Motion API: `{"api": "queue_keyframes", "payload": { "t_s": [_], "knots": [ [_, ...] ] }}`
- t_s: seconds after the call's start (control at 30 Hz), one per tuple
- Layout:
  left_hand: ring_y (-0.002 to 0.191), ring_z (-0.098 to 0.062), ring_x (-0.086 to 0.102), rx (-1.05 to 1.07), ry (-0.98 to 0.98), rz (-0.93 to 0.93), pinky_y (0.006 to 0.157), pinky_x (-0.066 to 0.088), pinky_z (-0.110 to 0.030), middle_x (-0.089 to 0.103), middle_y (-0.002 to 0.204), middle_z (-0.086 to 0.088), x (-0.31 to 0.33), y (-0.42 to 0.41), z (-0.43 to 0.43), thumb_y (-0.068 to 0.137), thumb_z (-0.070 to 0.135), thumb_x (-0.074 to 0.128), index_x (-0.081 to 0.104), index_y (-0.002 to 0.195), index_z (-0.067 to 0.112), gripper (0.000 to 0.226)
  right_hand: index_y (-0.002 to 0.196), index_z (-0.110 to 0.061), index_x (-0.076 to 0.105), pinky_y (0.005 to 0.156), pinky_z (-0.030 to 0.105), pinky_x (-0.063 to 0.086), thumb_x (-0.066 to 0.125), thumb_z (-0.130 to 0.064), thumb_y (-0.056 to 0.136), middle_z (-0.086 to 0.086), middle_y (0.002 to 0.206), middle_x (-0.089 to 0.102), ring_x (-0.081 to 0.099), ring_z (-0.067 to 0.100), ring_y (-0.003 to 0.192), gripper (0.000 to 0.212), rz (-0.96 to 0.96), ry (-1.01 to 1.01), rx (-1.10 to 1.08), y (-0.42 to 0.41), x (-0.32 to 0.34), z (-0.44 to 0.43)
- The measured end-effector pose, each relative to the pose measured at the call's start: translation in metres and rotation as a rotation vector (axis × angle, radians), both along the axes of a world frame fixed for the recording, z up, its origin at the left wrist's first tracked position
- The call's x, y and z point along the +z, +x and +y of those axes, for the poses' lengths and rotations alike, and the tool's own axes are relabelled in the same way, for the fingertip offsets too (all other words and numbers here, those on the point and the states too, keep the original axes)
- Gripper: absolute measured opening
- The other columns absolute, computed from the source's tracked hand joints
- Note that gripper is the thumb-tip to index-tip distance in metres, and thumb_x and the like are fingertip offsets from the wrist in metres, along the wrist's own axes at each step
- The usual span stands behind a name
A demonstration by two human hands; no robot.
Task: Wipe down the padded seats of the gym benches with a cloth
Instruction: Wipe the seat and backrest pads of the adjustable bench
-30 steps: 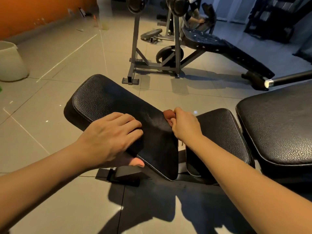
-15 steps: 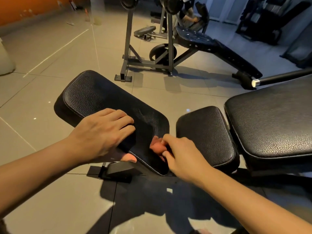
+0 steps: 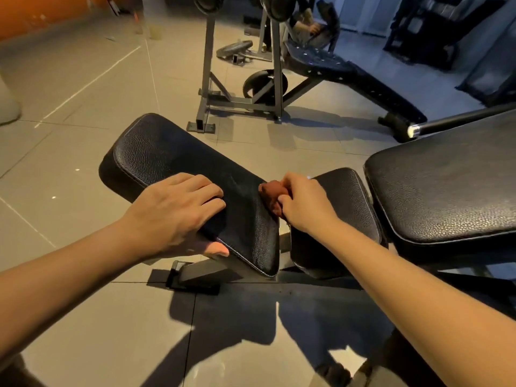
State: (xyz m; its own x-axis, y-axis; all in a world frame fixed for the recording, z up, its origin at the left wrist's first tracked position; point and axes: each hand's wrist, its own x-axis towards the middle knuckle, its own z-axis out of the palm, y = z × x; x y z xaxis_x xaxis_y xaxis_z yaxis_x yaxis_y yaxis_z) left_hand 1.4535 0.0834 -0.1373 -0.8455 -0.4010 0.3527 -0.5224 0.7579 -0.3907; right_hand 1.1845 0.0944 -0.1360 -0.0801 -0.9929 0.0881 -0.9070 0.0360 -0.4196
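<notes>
A tilted black padded seat (image 3: 167, 155) sits at the centre. My left hand (image 3: 173, 216) grips its near left edge, fingers over the top and thumb underneath. My right hand (image 3: 304, 205) holds a bunched brown cloth (image 3: 269, 192) pressed against the seat's right edge. A smaller black pad (image 3: 343, 196) lies just right of that hand, and a large black bench pad (image 3: 446, 185) fills the right side.
A grey weight rack (image 3: 237, 101) with plates stands behind the seat, joined to a sloping black bench (image 3: 363, 79). A chrome-tipped bar (image 3: 446, 121) juts in from the right. Grey floor tiles spread left; a pale bin (image 3: 8, 104) is at the left edge.
My right hand has carried the cloth from the seat's near corner back up along its right edge. My left hand has kept its hold on the near left edge.
</notes>
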Motion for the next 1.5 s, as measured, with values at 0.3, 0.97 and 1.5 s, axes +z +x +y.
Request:
{"api": "queue_keyframes", "payload": {
  "t_s": [0.3, 0.97, 1.5],
  "knots": [
    [0.106, -0.034, 0.064, 0.000, -0.005, -0.015, 0.089, 0.054, -0.044, 0.069, 0.116, -0.015, 0.000, -0.001, -0.001, 0.087, 0.071, 0.062, 0.069, 0.116, 0.008, 0.070, 0.106, -0.023, 0.067, 0.075, 0.033, 0.050, 0.066, -0.023, 0.096, -0.004, 0.089, 0.069, 0.059, 0.009, 0.080, 0.010, -0.054, 0.100, 0.354, 0.000, 0.000, 0.043],
    [0.108, -0.029, 0.064, 0.018, 0.062, 0.010, 0.091, 0.054, -0.041, 0.069, 0.118, -0.009, 0.003, -0.002, 0.003, 0.086, 0.077, 0.056, 0.071, 0.115, 0.012, 0.073, 0.115, -0.019, 0.065, 0.091, 0.035, 0.055, 0.072, -0.013, 0.088, 0.010, 0.106, 0.071, 0.069, 0.020, 0.096, 0.028, -0.516, 0.276, 0.051, -0.011, 0.001, 0.015],
    [0.087, -0.006, 0.064, 0.238, 0.949, 0.554, 0.082, 0.055, -0.040, 0.071, 0.090, 0.012, 0.034, -0.056, 0.016, 0.084, 0.051, 0.070, 0.068, 0.080, 0.031, 0.020, 0.112, -0.017, 0.065, 0.095, 0.045, 0.058, 0.081, -0.012, 0.085, 0.013, 0.113, 0.068, 0.068, 0.032, 0.104, 0.032, -0.715, 0.286, 0.302, -0.017, 0.035, 0.040]
  ]
}}
